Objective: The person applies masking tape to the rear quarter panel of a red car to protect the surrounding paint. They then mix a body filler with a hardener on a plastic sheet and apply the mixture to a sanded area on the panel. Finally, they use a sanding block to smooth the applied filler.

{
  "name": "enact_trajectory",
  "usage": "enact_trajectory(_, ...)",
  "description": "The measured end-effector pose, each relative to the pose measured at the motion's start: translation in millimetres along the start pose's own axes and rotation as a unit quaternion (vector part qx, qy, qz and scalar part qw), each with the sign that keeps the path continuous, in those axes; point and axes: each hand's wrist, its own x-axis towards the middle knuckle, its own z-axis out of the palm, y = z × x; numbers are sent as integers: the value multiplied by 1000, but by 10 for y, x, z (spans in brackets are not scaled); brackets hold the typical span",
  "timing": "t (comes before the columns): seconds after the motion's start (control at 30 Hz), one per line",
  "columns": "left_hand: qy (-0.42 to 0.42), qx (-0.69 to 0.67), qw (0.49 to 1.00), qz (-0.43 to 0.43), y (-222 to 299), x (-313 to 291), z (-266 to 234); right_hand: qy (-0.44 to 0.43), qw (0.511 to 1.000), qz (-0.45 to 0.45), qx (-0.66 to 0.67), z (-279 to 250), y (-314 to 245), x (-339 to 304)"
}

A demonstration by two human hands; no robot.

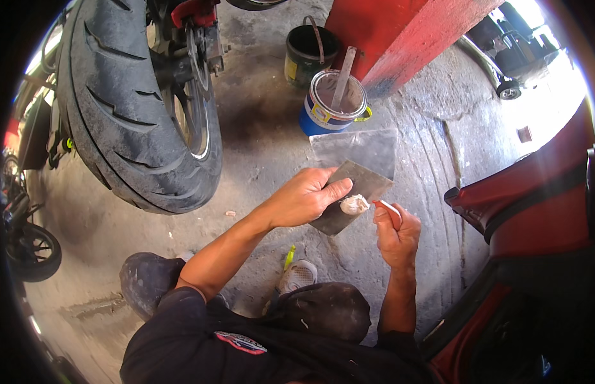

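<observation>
The left hand (308, 197) is gripping a flat, dark grey, four-cornered plate (374, 180) by its side, with the thumb pressing on the upper face and the other fingers going out of sight beneath. This hand is closing firmly, and the plate is being held tilted in front of the person, above the floor. On the plate a whitish, soft, uneven lump of paste (355, 205) is resting, just beside the thumb.

The right hand (398, 238) is curling nearly shut around a small, thin, orange-red and white object (388, 210), whose kind I cannot tell. The end of this object is pointing at the lump and is lying very near to it; whether they are touching, I cannot tell.

Behind the plate, a lighter grey, flat sheet (374, 144) is lying on the grey concrete floor (259, 134). Just beyond it a round blue can with a pale inside (320, 125) is standing, and a flat, greyish stick (344, 77) is leaning in its mouth. A big black grooved tyre (118, 109) is standing on the person's left side.
</observation>
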Motion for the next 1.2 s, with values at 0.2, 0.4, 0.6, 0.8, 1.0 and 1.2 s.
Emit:
enact_trajectory(0.2, -4, -14, 1000, 2, -61, 12, 19, 16, 998, -56, -21, 16, 30, 16)
enact_trajectory(0.4, -45, 8, 998, -41, 24, -26, -11, 21, 997, -51, -62, 67, 56, 52)
enact_trajectory(0.6, -40, 41, 996, -67, 23, 12, 15, 1, 995, 8, -97, 61, 160, 75)
enact_trajectory(0.8, 71, -188, 978, -57, -472, 131, -116, -15, 924, 231, 305, -157, 227, -69)
enact_trajectory(1.0, 157, -260, 945, -119, -368, 154, -135, -27, 850, 268, 452, 15, 555, -408)
enact_trajectory(1.2, 126, -264, 949, -114, -393, 162, -83, 75, 915, 122, 377, 149, 447, -413)
